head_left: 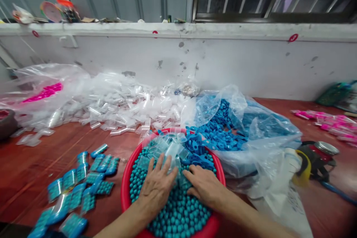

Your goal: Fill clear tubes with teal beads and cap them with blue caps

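A red basin (126, 178) full of teal beads (178, 214) stands in front of me. Clear plastic cases (170, 147) lie heaped on the beads toward the far side, beside a small pile of blue plastic caps (198, 148). My left hand (158, 182) rests over the near edge of the clear cases, palm down with fingers spread. On the other side of the basin, my right hand (205, 186) reaches in beside the cases and just below the blue caps. Its fingers are apart and slightly bent; I see nothing gripped in it.
Bead-filled cases with blue caps (76, 195) lie left of the basin. Behind it spreads a heap of clear cases (111, 100). A plastic bag of blue caps (223, 126) lies at back right, near a dark red tool with a metal lid (326, 148) and pink-filled pieces (331, 124).
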